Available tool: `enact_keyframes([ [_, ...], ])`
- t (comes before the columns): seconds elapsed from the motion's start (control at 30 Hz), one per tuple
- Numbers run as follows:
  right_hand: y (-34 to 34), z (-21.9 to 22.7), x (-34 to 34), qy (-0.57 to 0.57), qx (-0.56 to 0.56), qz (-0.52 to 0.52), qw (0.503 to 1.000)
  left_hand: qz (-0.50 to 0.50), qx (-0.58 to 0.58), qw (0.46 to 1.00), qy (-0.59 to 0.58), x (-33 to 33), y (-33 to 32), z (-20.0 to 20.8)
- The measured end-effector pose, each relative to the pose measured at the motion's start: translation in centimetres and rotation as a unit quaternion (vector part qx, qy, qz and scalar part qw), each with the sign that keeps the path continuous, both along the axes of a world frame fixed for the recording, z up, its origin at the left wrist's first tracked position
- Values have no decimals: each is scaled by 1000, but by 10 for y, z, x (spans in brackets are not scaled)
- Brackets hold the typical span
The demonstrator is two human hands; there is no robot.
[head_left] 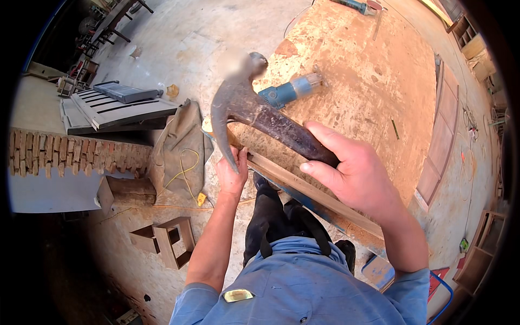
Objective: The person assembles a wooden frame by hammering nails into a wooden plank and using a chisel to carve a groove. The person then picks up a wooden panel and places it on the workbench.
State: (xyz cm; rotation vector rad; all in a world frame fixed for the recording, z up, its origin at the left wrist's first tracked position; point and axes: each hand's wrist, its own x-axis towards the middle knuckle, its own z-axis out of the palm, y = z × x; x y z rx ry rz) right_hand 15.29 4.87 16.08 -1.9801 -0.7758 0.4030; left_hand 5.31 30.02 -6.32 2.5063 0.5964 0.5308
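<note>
A dark, worn claw hammer (271, 123) is raised close to the camera, with my right hand (355, 176) closed round the end of its handle. The hammer's head points up and left, and its claw curves down in front of my left wrist. My left hand (233, 172) grips the far left end of a long wooden strip (311, 187) along the near edge of the worktable (346, 114). Its fingers are partly hidden behind the claw. Whether a nail is in them, I cannot tell.
On the table lie a blue power tool (292, 91), a second blue-bodied tool (352, 5) and a thin dark stick (395, 129). A draped brown cloth (181, 146), small wooden frames (173, 238) and stacked panels (119, 105) stand left. A long wooden panel (440, 135) lies right.
</note>
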Motion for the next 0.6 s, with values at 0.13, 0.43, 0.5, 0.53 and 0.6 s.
enact_keyframes([
  [0.13, 15, 3, -1, -92, -22, 34, 995, -15, -24, 998, -48, 4, -6, 6],
  [0.43, 26, 32, 4, -129, 30, 51, 990, -13, 7, 999, -41, 2, -5, 3],
  [0.5, 29, 27, 3, -90, -66, 61, 992, -23, -5, 997, -74, 3, -4, -3],
  [0.53, 30, 34, 5, -59, -169, 87, 980, -24, -2, 998, -57, 4, -2, -3],
  [0.6, 28, 34, 7, -111, -171, 89, 975, -29, -3, 999, -46, 1, -2, 0],
])
